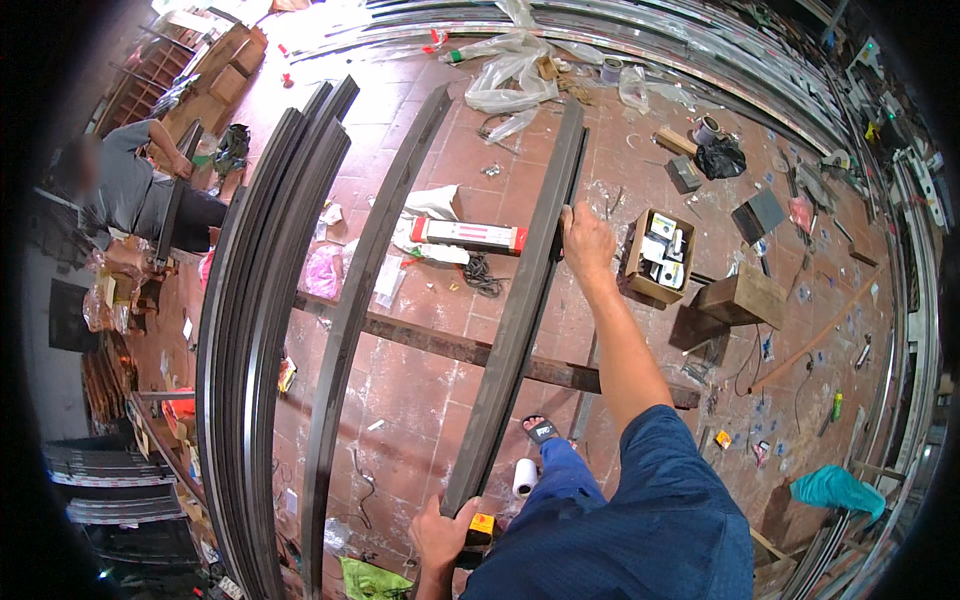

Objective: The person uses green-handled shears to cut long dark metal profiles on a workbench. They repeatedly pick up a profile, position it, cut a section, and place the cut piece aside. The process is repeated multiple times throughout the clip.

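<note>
A long dark grey metal profile point(513, 315) runs away from me across a low crossbar. My left hand point(440, 533) is closed round its near end, the thumb against the side. Farther along, my right hand point(588, 242) grips its right edge, with some fingers hidden behind the metal. To the left lies a second single profile point(352, 300), apart from the held one. Beyond that, several more profiles point(250, 290) are bundled side by side. The brown crossbar point(428, 340) passes beneath the held profile.
A seated person point(140, 190) works at the far left. On the tiled floor are a cardboard box point(634, 268) of small packages, a wooden block point(740, 297), a red-and-white carton point(468, 235), plastic sheeting point(505, 80) and a white roll point(524, 477). Metal lengths point(690, 60) line the far side.
</note>
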`<state>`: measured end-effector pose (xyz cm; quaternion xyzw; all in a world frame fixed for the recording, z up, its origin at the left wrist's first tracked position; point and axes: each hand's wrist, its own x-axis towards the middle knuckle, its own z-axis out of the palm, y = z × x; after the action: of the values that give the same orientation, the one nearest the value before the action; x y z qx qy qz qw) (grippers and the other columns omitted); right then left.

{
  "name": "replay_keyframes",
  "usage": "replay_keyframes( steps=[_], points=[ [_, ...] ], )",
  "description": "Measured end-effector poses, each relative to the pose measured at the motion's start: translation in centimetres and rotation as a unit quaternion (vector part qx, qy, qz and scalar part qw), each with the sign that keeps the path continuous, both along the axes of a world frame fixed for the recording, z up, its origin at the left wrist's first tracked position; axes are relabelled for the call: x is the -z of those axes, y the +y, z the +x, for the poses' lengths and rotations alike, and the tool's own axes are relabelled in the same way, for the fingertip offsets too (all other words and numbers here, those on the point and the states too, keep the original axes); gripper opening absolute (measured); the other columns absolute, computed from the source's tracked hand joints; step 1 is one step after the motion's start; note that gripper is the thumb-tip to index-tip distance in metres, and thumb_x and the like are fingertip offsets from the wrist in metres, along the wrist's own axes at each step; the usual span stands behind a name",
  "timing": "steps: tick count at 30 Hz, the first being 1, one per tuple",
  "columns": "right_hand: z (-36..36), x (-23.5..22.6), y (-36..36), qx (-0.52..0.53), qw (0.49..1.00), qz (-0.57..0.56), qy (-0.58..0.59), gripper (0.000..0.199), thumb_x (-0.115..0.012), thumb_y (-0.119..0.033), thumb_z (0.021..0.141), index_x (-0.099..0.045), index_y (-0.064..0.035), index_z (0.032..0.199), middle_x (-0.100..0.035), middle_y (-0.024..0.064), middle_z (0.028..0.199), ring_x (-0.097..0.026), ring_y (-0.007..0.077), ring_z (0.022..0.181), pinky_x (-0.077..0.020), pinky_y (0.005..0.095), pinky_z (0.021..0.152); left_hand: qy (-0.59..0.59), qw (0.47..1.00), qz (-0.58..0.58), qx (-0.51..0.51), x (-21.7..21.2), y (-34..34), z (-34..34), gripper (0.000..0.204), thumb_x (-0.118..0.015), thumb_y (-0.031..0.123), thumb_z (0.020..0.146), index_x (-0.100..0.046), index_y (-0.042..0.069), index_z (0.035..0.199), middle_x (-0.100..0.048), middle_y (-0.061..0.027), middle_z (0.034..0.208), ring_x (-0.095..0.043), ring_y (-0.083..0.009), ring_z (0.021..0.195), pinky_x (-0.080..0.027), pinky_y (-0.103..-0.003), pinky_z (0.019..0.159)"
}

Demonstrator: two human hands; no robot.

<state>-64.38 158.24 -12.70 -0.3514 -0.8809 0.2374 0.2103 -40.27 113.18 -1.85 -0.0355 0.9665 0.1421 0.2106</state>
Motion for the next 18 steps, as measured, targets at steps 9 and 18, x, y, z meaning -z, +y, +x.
replay_keyframes(
  steps=[9, 18],
  points=[
    [0.5, 1.4, -1.2, 0.037, 0.98, -0.172, 0.092, 0.056, -0.048, -0.054, 0.106, -0.064, -0.0022, 0.093, -0.066, 0.0298, 0.086, -0.067, 0.0468, 0.088, -0.0495, 0.0541, 0.077, 0.009, 1.0, -0.016, 0.014, -1.3, 1.1, -0.3, 0.062, -0.081, 0.056, 0.078, -0.073, 0.002, 0.107, -0.072, -0.027, 0.083, -0.07, -0.0491, 0.083, -0.053, -0.057, 0.074],
    [3.6, -0.3, -3.5, -0.053, 0.914, -0.379, 0.137, 0.068, -0.042, -0.06, 0.107, -0.068, 0.0023, 0.102, -0.069, 0.0228, 0.088, -0.066, 0.0403, 0.083, -0.0516, 0.0474, 0.082, -0.049, 0.997, 0.063, -0.017, 0.2, -0.7, -0.6, 0.057, -0.083, 0.049, 0.079, -0.074, -0.003, 0.102, -0.072, -0.0295, 0.087, -0.072, -0.0465, 0.086, -0.055, -0.051, 0.077]
  ],
)
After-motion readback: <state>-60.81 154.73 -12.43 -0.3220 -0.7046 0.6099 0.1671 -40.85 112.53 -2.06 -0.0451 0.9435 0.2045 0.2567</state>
